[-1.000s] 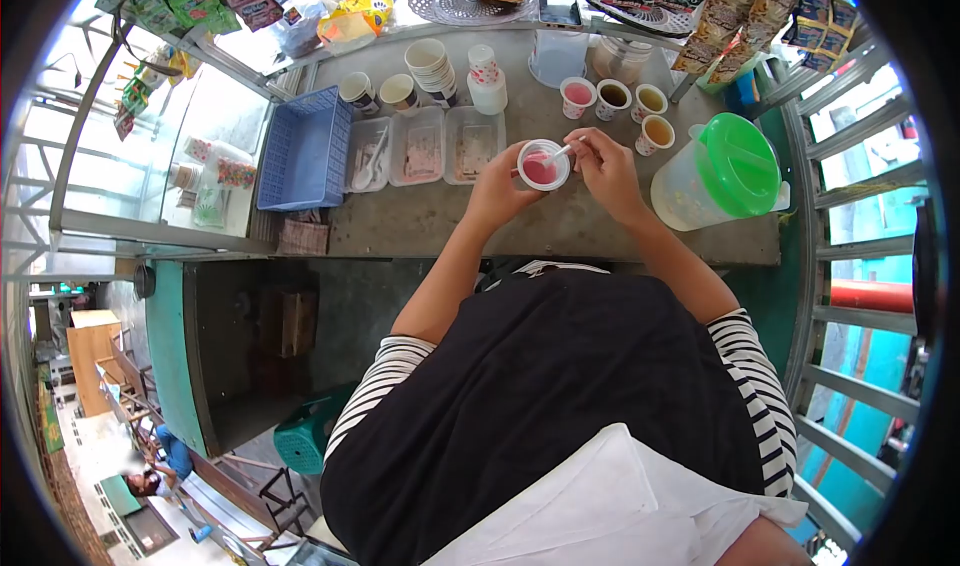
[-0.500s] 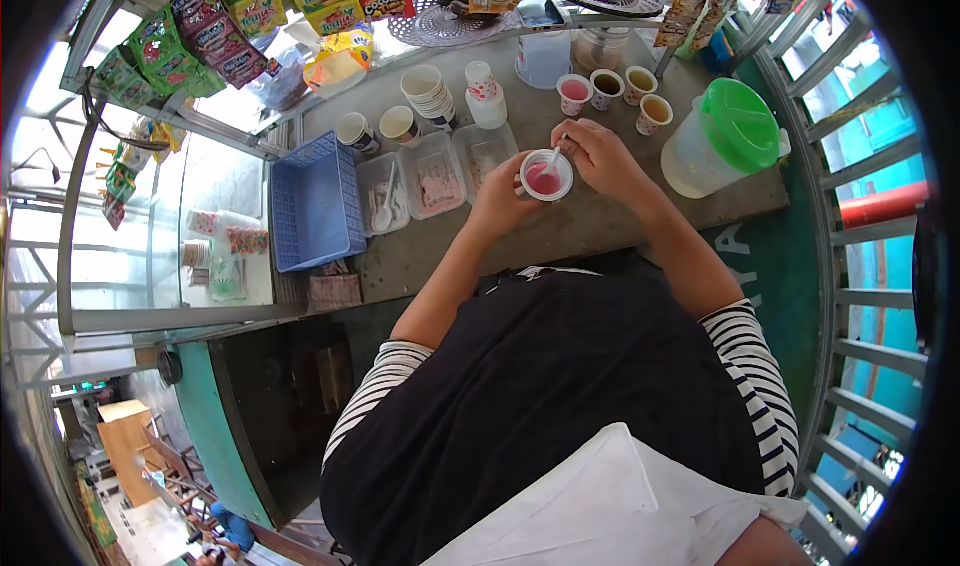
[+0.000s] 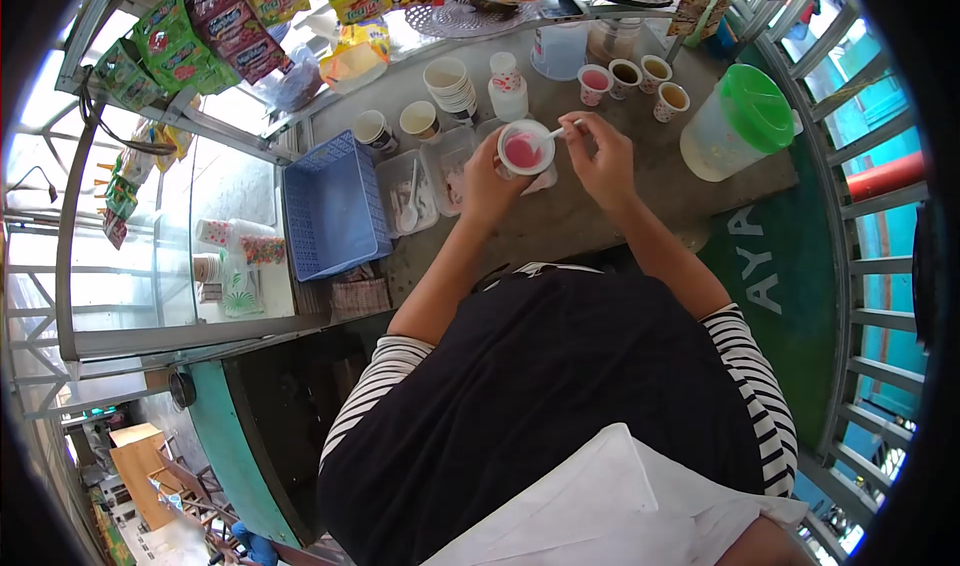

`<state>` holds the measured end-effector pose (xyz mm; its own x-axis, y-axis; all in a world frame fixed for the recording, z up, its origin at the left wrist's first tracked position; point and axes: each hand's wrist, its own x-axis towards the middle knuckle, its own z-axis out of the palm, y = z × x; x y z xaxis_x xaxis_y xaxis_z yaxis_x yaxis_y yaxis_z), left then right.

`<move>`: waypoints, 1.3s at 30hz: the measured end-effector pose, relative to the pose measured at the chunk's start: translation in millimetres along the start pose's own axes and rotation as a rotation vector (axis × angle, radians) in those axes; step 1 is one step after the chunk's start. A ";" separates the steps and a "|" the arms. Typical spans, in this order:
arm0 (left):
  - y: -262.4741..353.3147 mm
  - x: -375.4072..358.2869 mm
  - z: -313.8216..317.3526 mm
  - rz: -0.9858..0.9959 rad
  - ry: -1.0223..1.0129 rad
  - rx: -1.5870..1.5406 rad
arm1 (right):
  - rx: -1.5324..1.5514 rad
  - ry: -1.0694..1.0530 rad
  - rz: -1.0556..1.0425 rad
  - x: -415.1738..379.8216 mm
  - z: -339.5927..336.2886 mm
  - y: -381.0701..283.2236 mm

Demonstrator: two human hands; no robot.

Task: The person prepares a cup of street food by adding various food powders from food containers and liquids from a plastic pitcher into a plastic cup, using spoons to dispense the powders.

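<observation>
A paper cup (image 3: 521, 152) with pink liquid is gripped by my left hand (image 3: 486, 186), its fingers wrapped round the side. My right hand (image 3: 606, 162) pinches the handle of a white plastic spoon (image 3: 557, 133), whose bowl end reaches into the cup. Just beyond, a small cup of pink drink (image 3: 595, 82) stands beside a cup of dark drink (image 3: 625, 74) and two cups of amber drink (image 3: 671, 99). Below and left of my left hand are clear plastic trays (image 3: 427, 204), one with a white spoon (image 3: 409, 216) in it.
A blue plastic basket (image 3: 338, 216) stands at the counter's left. Stacked paper cups (image 3: 449, 84) and a bottle-like container (image 3: 508, 96) line the back. On the right is a pitcher with a green lid (image 3: 757, 111). Drink sachets (image 3: 240, 31) hang overhead; metal bars (image 3: 880, 266) border the right.
The cup is now tilted more toward me and held slightly higher and further left. The spoon has swung to a flatter slant as my right hand shifted. The whole view has turned a little.
</observation>
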<state>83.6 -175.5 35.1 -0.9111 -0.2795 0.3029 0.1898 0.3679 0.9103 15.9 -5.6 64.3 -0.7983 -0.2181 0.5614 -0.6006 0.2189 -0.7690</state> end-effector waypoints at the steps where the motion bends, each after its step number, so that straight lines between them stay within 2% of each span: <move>1: 5.6 4.0 -4.8 0.026 0.018 0.029 | 0.004 -0.008 0.002 3.5 0.3 -5.0; 3: 8.3 14.9 -15.7 0.119 0.056 0.072 | -0.082 0.011 -0.239 11.4 0.9 -13.9; 7: 28.0 28.2 -37.2 0.122 0.119 0.134 | 0.037 -0.033 -0.237 26.8 7.9 -31.2; 8: 32.8 27.5 -42.3 0.119 0.127 0.138 | 0.020 -0.079 -0.303 31.8 6.6 -34.8; 12: 46.0 25.6 -58.0 0.141 0.068 0.165 | -0.060 -0.171 -0.474 56.6 2.4 -44.5; 16: 49.6 19.4 -66.6 0.136 0.002 0.182 | -0.086 -0.218 -0.545 80.1 2.8 -53.8; 18: 56.0 16.7 -69.2 0.126 0.001 0.202 | -0.057 -0.363 -0.566 90.4 7.4 -58.8; 19: 58.0 15.2 -70.3 0.122 -0.009 0.222 | -0.052 -0.369 -0.565 93.1 11.5 -60.4; 21: 57.3 13.8 -72.2 0.116 -0.006 0.224 | -0.073 -0.465 -0.541 95.6 19.2 -63.6; 25: 50.9 13.1 -75.7 0.095 0.030 0.145 | -0.133 -0.464 -0.490 89.0 26.8 -64.4; 28: 45.3 11.1 -77.4 0.104 0.086 0.215 | -0.127 -0.382 -0.366 73.5 31.9 -58.3; 33: 44.9 9.4 -82.1 0.118 0.148 0.224 | 0.159 -0.211 -0.020 48.1 33.8 -54.1; 34: 44.2 9.7 -82.9 0.131 0.168 0.248 | 0.158 -0.210 -0.022 47.1 34.4 -50.7; 36: 45.1 9.3 -84.8 0.122 0.163 0.247 | 0.400 -0.142 0.073 47.4 34.2 -45.9; 39: 50.0 8.3 -86.1 0.093 0.155 0.204 | 0.444 -0.136 0.151 49.2 25.5 -49.2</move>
<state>117.0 -235.8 107.4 -0.8234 -0.3628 0.4362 0.1780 0.5648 0.8058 7.3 -51.4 122.0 -0.8439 -0.3442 0.4115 -0.3779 -0.1628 -0.9114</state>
